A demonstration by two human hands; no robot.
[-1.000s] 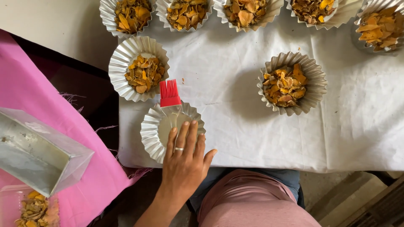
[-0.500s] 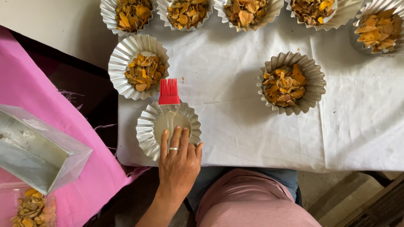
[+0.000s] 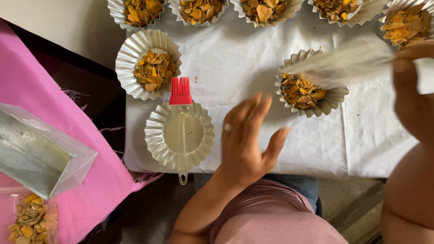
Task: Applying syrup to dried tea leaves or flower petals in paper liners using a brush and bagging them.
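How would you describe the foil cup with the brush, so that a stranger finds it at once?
Look at the white cloth covering the table, then at its near left corner. There sits a fluted foil cup, just left of the left hand. Unlike its neighbours, it holds no yellow chips, only a red-bristled brush lying across it.

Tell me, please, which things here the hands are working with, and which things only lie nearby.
In hand:
left hand, open above the white cloth
right hand, holding a blurred foil piece
empty foil cup with the red brush

Lying about:
filled foil cups
pink cloth
clear box
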